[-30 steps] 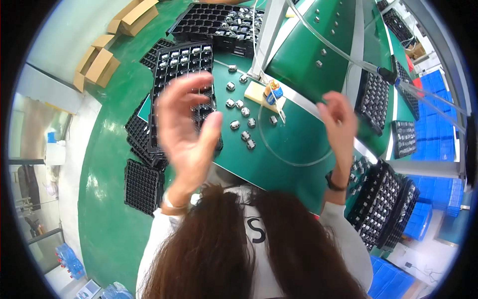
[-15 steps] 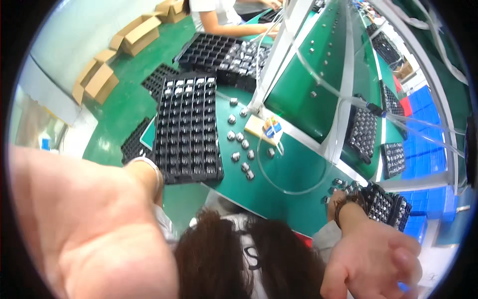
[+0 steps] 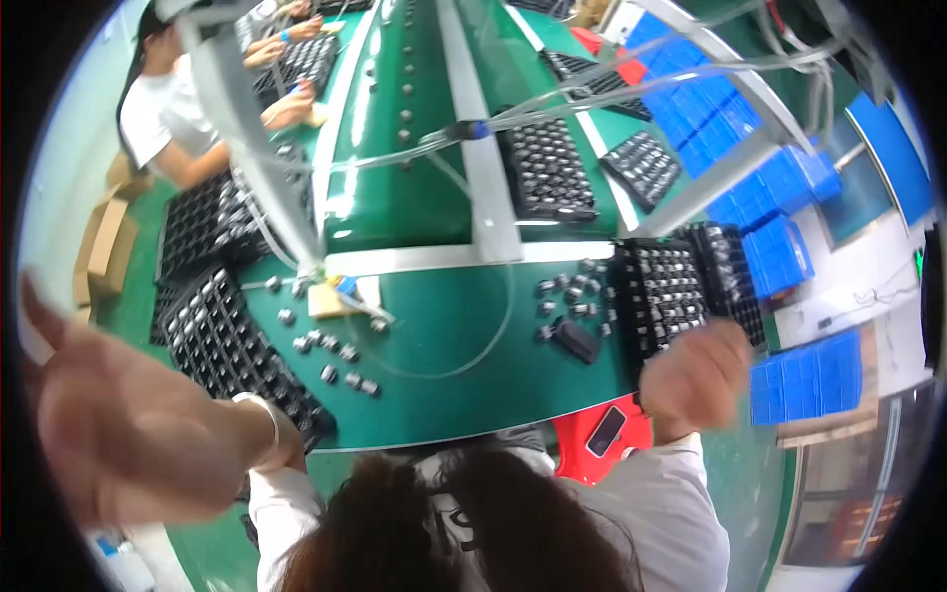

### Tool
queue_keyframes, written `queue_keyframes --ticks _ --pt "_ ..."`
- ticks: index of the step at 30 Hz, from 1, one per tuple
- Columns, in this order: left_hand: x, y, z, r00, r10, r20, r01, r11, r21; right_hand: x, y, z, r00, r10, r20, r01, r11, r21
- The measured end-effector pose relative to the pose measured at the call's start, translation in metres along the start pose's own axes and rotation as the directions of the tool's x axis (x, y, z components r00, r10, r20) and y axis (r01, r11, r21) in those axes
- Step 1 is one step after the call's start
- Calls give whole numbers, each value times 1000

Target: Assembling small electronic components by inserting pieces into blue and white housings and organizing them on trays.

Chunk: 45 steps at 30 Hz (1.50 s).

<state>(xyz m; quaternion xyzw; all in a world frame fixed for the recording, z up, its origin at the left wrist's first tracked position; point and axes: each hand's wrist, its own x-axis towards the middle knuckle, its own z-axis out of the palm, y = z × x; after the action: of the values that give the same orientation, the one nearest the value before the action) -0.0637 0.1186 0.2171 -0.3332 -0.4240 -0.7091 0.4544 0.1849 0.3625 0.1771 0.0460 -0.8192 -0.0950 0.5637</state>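
Observation:
My left hand [image 3: 128, 424] is raised close to the camera at the left, above and in front of a black compartment tray [image 3: 232, 340] of small metal parts. One finger stretches upward, apart from the rest, and nothing shows in the palm. On the right, my blurred right hand [image 3: 698, 377] hangs over the near end of another black tray [image 3: 666, 286], which holds rows of silvery parts. Whether it touches the tray cannot be made out, and its fingers are smeared. Loose small metal parts [image 3: 572, 291] lie left of that tray, beside a black block-shaped object [image 3: 575, 340].
More loose parts [image 3: 326, 340] and a yellow pad [image 3: 333, 301] lie on the green table [image 3: 444, 395]. A metal frame post [image 3: 483, 168] and thin clear hoses cross ahead. A phone [image 3: 605, 431] rests on a red surface below the table edge. Blue bins [image 3: 779, 257] stand right; a co-worker [image 3: 178, 109] sits far left.
The view has swung to the right, bringing the right-hand tray and the blue bins further in. Both hands look smaller and farther from the camera; the right hand has risen in view.

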Motion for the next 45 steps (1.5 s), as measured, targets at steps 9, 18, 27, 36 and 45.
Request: queue_keyframes --ticks 9,18,27,36,45 --pt "-288 -52 181 185 -743 644 921 359 150 -141 289 139 311 588 747 -486 774 -407" --pt "-432 -255 294 249 -867 431 766 449 461 -265 358 293 255 869 424 -850 410 -330" --pt "-454 -263 321 -1 -942 335 563 277 779 -238 318 296 -35 882 471 -767 278 -578" --pt "-448 -261 328 5 -956 295 669 223 710 -291 360 273 -109 700 706 -984 -178 25" --pt "-406 -259 312 109 -908 404 706 357 612 -237 346 277 -52 856 514 -995 -87 44"
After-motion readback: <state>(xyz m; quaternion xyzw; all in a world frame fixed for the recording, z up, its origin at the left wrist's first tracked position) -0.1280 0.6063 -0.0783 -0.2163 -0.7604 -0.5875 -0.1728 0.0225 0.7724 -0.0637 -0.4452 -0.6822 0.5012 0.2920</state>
